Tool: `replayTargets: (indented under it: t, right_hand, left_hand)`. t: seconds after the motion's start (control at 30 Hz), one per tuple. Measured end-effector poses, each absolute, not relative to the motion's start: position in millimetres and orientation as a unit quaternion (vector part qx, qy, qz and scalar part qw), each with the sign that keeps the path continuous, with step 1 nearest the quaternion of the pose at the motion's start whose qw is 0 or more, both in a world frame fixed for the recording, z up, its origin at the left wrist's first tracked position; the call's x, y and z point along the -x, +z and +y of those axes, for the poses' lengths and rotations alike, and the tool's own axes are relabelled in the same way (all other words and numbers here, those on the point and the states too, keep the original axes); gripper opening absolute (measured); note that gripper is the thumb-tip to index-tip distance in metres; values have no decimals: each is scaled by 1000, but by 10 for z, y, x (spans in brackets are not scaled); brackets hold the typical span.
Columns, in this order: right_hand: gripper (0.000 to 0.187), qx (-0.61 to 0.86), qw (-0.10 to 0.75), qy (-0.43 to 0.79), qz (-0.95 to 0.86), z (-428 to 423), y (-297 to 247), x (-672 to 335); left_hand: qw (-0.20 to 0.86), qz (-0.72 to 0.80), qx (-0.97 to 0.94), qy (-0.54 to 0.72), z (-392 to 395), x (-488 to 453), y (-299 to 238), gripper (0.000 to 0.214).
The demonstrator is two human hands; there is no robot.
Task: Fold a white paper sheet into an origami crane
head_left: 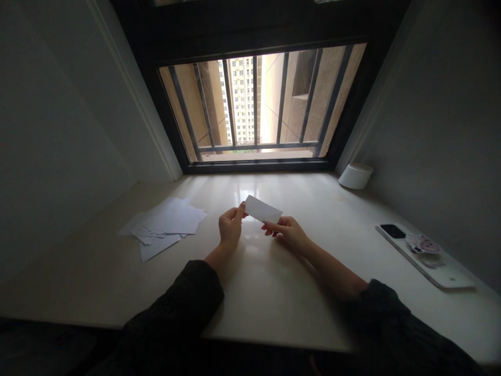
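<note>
Between my two hands is a small rectangular piece of white paper (263, 209), held tilted above the sill. My left hand (231, 223) pinches its left end between thumb and fingers. At the lower right edge, my right hand (285, 230) grips the paper, thumb on top and fingers beneath. Over to the left lies a loose, overlapping pile of white paper sheets (172, 216), apart from both hands.
The pale, glossy window sill (250, 292) has its front edge near me. A phone in a light case (434, 261) lies at the right. A white rounded object (356, 176) stands in the back right corner, by the dark window frame (258, 166).
</note>
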State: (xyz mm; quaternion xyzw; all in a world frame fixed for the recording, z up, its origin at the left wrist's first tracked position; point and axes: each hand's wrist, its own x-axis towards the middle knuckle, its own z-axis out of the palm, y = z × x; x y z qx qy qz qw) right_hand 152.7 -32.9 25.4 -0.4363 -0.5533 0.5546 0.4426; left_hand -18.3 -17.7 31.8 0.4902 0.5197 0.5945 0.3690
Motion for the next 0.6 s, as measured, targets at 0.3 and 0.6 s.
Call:
replayTargets:
  t: [0.3,0.6]
  right_hand:
    - [41,448,493,510,-544,-317,280,-1560]
    - [37,473,485,469,-565,-319,248,-1559]
  left_hand:
    - [346,512,-553,559,-128,244,290,42]
    - [379,499,-562,540,-131,253,298,44]
